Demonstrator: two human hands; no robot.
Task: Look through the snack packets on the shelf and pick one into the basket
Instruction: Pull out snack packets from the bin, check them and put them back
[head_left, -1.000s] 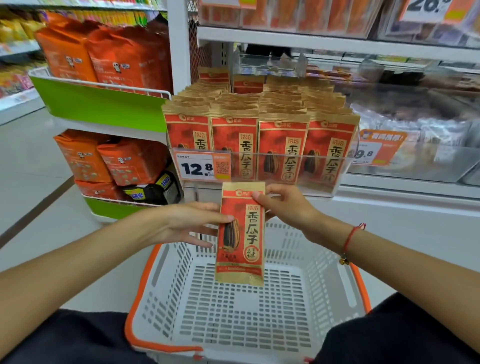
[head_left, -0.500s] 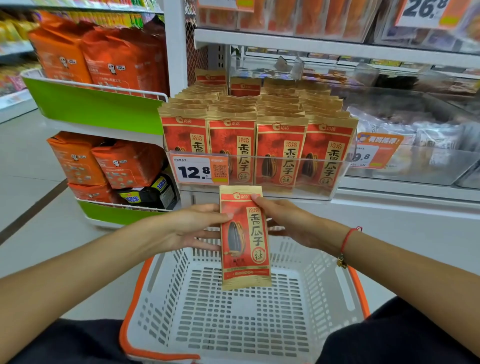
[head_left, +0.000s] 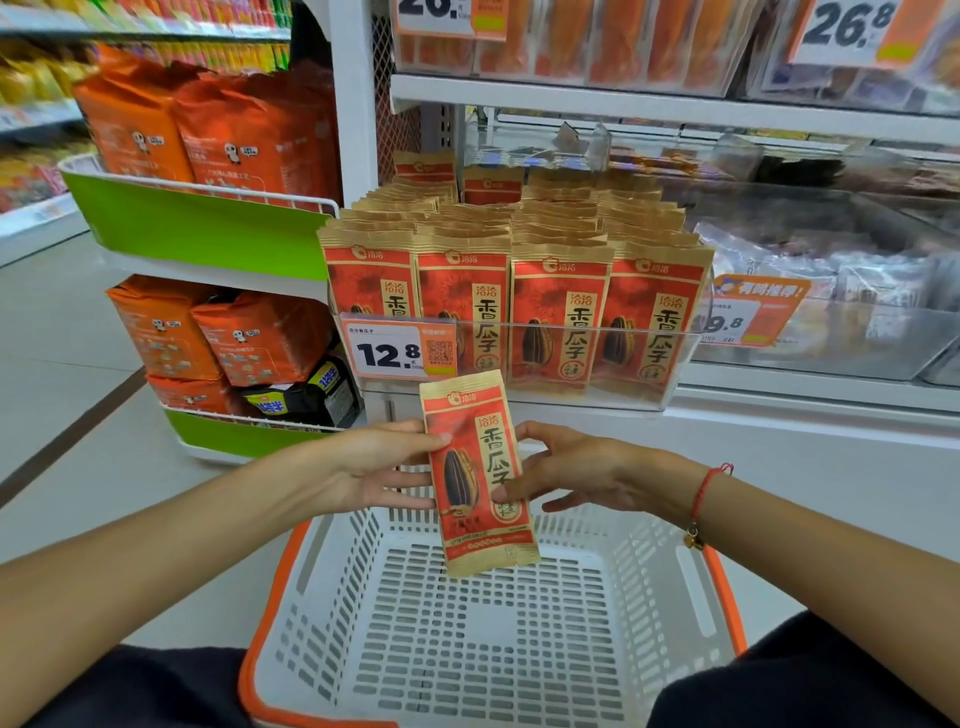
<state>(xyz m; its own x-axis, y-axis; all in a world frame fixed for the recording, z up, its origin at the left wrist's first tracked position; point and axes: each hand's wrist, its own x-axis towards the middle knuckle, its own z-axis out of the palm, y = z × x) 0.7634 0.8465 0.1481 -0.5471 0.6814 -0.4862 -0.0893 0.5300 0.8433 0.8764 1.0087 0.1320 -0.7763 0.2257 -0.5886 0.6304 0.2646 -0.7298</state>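
A: How is the snack packet (head_left: 480, 475) held?

B: It is held upright, tilted slightly with its top to the left, between both hands. The left hand (head_left: 382, 467) is placed at the packet's left edge, with the thumb laid on the front face and the fingers behind. The right hand (head_left: 576, 470) is placed at the right edge, with a fingertip pressed on the front near the lower half; the other fingers are loosely spread and partly hidden behind the packet.

A: Where is the packet located relative to the basket (head_left: 691, 582)?

B: It is held above the far rim of the white basket with orange trim. The lower end of the packet is seen over the slotted basket floor; contact with the floor cannot be confirmed.

A: What is shown on the shelf (head_left: 779, 402)?

B: Rows of matching red-and-gold packets (head_left: 558, 306) are stood upright in a clear bin (head_left: 670, 374) just beyond the hands. A price tag (head_left: 397, 351) marked 12.8 is fixed at the bin's left front corner. Orange bags (head_left: 260, 338) are stacked on a green-fronted rack (head_left: 202, 228) to the left. A red cord bracelet (head_left: 704, 491) is worn on the right wrist.
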